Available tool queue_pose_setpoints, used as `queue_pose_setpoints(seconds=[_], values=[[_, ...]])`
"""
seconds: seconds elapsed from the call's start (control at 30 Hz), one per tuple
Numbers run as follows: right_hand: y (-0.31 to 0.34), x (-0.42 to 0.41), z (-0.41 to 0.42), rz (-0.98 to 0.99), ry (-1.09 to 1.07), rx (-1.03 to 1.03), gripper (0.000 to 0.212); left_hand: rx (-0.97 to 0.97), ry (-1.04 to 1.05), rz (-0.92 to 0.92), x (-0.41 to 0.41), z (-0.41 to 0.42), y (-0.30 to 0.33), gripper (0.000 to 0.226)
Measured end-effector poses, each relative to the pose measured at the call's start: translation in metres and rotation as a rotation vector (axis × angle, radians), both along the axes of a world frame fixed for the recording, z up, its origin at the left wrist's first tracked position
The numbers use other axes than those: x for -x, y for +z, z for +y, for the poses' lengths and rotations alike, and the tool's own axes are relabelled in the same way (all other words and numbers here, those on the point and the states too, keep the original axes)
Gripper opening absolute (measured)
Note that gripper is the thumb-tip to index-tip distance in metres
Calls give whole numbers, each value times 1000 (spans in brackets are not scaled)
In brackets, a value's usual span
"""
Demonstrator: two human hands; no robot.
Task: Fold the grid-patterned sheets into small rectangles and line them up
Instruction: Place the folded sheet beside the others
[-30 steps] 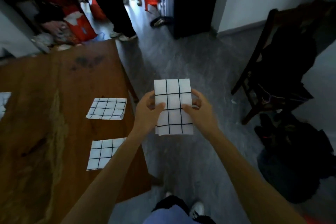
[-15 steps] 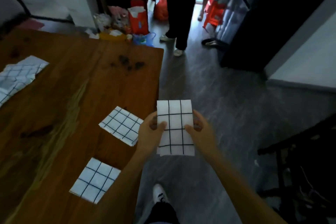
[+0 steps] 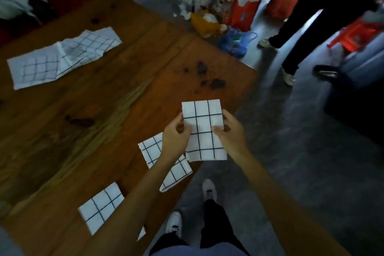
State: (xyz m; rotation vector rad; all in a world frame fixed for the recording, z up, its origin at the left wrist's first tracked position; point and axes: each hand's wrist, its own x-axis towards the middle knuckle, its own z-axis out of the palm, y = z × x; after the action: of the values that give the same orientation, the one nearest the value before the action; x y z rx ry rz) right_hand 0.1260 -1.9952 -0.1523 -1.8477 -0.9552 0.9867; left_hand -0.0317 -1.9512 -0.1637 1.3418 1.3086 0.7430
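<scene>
While both thumbs pinch the folded sheet (image 3: 204, 131) mid-frame, left hand (image 3: 175, 138) and right hand (image 3: 230, 136) hold it above the bench (image 3: 128, 81) edge. Folding looks done; next: lay it beside the two folded rectangles (image 3: 101, 207), lower left, keeping the row straight.

No legible text, labels or numbers anywhere

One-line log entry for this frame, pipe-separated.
step: placing | held sheet: folded, pinched by left hand and right hand above table edge | folded on table: two | unfolded pile: far left
</scene>
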Motion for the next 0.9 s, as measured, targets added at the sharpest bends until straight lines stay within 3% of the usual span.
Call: queue_pose_setpoints(seconds=[0.2, 0.37, 0.43, 0.73, 0.9], values=[[-36, -38, 84, -60, 199, 60, 38, 114, 161, 215, -39, 52, -29, 59], [-62, -64, 127, -73, 373, 169, 43, 234, 285, 289, -60, 80, -49, 60], [-63, -67, 133, -123, 404, 222, 55, 261, 359, 319, -62, 86, -50, 57], [-35, -35, 142, -245, 558, 120, 61, 109, 358, 504, -9, 73, -12, 41], [3, 44, 128, -243, 709, -33, 54, -26, 382, 573, 57, 24, 30, 56]])
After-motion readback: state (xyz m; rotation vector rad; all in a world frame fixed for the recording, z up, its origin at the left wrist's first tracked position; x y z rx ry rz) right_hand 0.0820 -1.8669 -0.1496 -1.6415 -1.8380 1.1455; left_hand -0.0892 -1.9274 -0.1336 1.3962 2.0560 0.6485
